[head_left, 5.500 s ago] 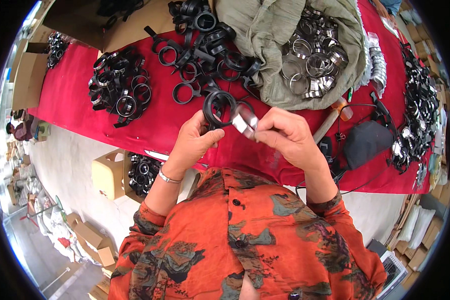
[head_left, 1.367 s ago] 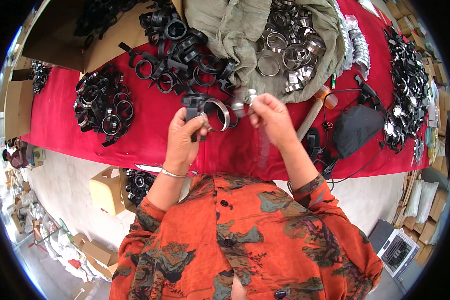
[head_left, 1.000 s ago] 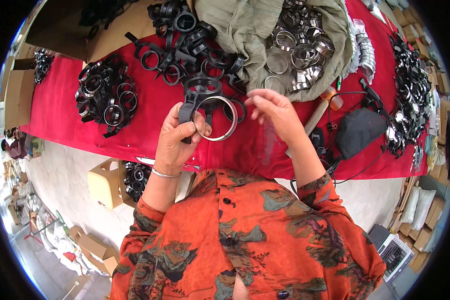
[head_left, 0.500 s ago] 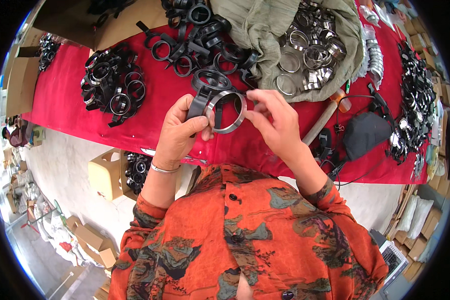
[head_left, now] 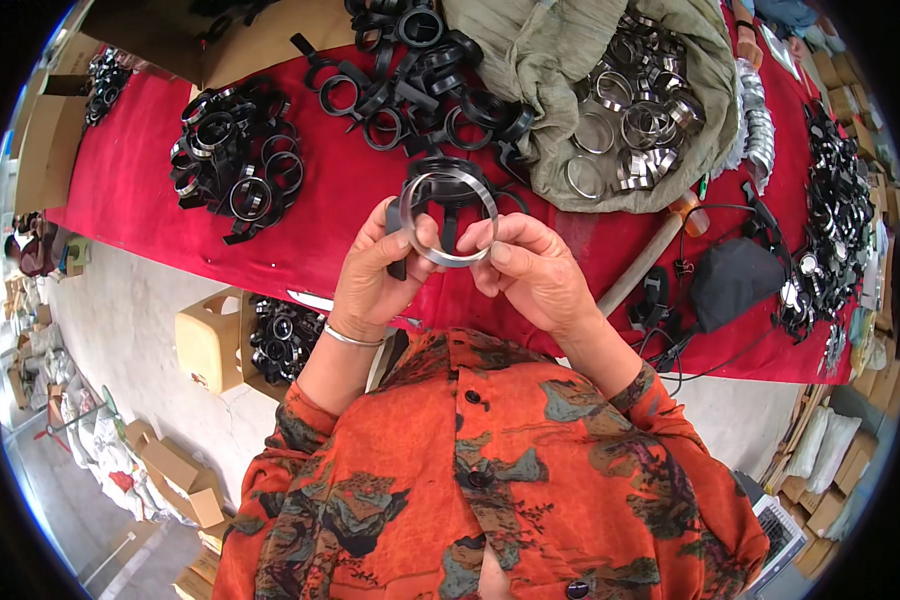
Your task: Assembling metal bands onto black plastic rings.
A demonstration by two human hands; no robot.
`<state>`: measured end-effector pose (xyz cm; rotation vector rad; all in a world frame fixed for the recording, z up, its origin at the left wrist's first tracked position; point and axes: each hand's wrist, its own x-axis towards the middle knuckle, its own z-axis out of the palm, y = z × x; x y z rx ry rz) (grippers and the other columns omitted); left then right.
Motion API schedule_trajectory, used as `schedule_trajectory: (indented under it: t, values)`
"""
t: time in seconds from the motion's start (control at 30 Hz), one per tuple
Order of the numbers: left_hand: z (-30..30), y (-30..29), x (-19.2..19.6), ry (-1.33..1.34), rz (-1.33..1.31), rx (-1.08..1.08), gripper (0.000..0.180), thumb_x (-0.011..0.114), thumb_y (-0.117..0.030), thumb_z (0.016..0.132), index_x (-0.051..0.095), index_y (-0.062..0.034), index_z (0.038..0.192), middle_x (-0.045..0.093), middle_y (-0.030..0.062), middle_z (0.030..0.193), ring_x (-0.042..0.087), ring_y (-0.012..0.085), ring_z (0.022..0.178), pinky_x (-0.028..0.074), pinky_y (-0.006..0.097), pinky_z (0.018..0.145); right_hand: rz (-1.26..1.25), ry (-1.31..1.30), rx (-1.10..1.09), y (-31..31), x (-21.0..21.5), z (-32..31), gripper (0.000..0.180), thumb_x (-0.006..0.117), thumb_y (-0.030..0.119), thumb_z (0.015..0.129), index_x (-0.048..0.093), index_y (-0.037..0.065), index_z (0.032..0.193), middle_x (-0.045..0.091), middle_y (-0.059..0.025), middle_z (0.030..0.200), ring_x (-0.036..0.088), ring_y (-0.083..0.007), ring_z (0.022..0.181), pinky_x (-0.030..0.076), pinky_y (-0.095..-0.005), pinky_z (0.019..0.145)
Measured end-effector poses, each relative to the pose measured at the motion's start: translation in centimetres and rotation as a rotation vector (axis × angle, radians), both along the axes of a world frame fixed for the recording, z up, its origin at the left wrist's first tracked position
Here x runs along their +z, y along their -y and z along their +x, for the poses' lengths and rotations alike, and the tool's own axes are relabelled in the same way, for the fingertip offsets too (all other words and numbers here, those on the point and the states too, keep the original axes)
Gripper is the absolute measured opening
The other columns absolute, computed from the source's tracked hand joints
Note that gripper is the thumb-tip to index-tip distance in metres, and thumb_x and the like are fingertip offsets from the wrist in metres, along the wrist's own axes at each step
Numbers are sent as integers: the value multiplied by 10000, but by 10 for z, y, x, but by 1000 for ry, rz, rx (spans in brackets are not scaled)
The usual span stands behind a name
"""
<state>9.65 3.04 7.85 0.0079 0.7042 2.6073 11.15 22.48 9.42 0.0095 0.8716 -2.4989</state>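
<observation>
A shiny metal ring (head_left: 454, 260) is held up in front of me between both hands, over the table's near edge. My left hand (head_left: 382, 270) is closed on the ring's left side, and a black plastic piece (head_left: 397, 268) is also in its fingers. My right hand (head_left: 538, 268) pinches the ring's lower right rim between thumb and fingers. Seen through and behind the ring is a black ring-shaped holder (head_left: 448, 170) with a strap-like tail. Whether it touches the metal ring, I cannot tell.
Black holders (head_left: 410, 90) are heaped beyond my hands, and ringed ones (head_left: 235, 150) at left. A green cloth sack (head_left: 520, 60) bears metal rings. At right lie a wooden-handled hammer (head_left: 642, 264), a black pouch (head_left: 738, 278) with cords and more parts (head_left: 832, 220). Another person's hand (head_left: 748, 45) shows far right.
My right hand has closed on the metal ring, which has turned and shifted slightly left. My left hand keeps its hold. Another person's arm has come into view at the upper right.
</observation>
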Motion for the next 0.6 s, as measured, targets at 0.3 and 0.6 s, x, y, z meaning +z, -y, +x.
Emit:
schedule_trajectory:
  t: [0.3, 0.6]
  values:
    - [42, 47, -44, -67, -873, -106, 203, 512, -190, 909, 538, -7, 992, 621, 117, 992, 606, 191, 873, 476, 330, 810, 694, -369, -172, -17, -7, -19, 69, 586, 65, 867, 591, 11, 909, 598, -17, 813, 530, -87, 646, 440, -227, 589]
    - [66, 72, -97, 255, -987, -165, 398, 629, -214, 823, 449, -5, 1108, 637, 126, 897, 574, 134, 635, 478, 269, 637, 1249, -825, -40, 14, -66, 0, 63, 589, 44, 807, 576, 52, 867, 550, -120, 776, 569, -320, 676, 464, -376, 586]
